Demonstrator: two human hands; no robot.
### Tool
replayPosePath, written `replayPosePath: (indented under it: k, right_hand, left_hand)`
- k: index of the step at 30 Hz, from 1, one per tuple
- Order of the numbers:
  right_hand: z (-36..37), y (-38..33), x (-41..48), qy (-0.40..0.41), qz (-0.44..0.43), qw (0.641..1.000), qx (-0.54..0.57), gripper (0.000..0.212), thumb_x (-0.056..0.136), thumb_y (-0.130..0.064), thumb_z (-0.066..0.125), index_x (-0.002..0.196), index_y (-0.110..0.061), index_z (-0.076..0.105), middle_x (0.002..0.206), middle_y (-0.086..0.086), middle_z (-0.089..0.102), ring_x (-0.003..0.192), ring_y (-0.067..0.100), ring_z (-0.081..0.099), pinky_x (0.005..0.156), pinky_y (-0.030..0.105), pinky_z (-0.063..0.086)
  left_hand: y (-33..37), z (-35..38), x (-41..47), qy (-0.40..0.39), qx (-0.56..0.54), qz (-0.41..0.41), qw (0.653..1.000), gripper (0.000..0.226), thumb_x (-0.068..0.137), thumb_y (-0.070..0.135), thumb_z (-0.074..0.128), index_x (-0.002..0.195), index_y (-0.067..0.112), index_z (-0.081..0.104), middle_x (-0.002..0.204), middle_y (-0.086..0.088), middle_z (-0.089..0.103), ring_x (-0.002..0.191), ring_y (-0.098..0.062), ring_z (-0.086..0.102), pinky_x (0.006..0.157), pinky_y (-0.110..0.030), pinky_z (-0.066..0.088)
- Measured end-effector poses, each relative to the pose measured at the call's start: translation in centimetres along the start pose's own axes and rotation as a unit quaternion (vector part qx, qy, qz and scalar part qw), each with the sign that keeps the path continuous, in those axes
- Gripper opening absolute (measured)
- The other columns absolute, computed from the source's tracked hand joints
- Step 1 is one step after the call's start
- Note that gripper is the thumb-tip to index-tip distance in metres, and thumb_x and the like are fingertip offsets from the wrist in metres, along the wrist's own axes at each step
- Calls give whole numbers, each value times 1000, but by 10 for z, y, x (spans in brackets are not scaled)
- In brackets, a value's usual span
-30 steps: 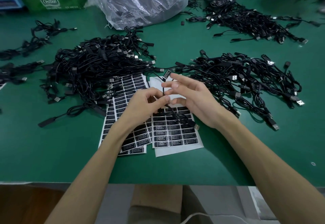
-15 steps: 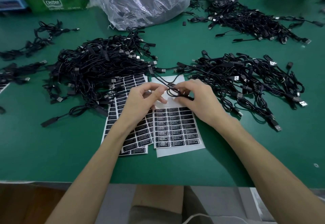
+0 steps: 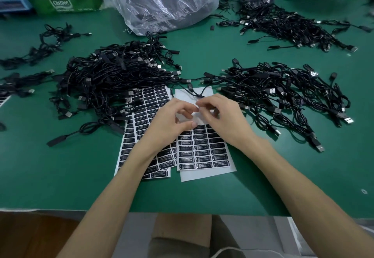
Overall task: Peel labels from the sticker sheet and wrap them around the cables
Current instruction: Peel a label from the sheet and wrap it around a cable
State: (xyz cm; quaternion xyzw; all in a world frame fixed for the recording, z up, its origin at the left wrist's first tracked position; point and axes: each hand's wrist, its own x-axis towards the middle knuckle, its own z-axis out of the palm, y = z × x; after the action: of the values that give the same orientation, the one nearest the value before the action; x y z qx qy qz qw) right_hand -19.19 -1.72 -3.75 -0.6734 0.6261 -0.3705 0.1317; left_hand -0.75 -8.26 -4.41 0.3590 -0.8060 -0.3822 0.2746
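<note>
Over the sheet's (image 3: 206, 173) top half, the right hand (image 3: 222, 116) is pinching the cable (image 3: 194, 92). The left hand (image 3: 170, 120) is curling beside it, its grip too blurred to tell. Thin, limp and light, the cable is probably wanting a pinch close beside the wrap spot.

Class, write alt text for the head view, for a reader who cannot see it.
The left hand and right hand meet fingertip to fingertip at a black cable over a sticker sheet on a green table; cable piles flank them.
</note>
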Motion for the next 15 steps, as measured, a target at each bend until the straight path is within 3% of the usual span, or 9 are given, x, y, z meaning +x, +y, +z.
replayPosePath:
  k: [6,10,15]
  right_hand:
    - [-1,7,4,55,78,995,-14,30,100,-9,59,128,-14,70,120,1,70,104,15,65,99,33,53]
    - [-1,9,4,33,72,996,-45,29,99,-8,58,125,-9,70,126,3,66,116,19,59,105,32,46]
    - [-10,19,8,47,84,993,-75,26,99,-13,59,122,-8,70,124,4,66,115,20,60,104,35,47]
  left_hand:
    - [0,-1,-2,-3,-6,-3,1000,32,86,13,82,111,29,71,110,10,59,102,-2,65,72,-6,41]
    - [1,1,-3,-15,37,22,999,29,91,13,77,118,19,71,113,6,56,104,-4,62,76,-8,44]
    - [11,4,-10,-11,180,118,976,21,101,22,65,121,17,68,113,10,52,99,-2,57,86,-27,51]
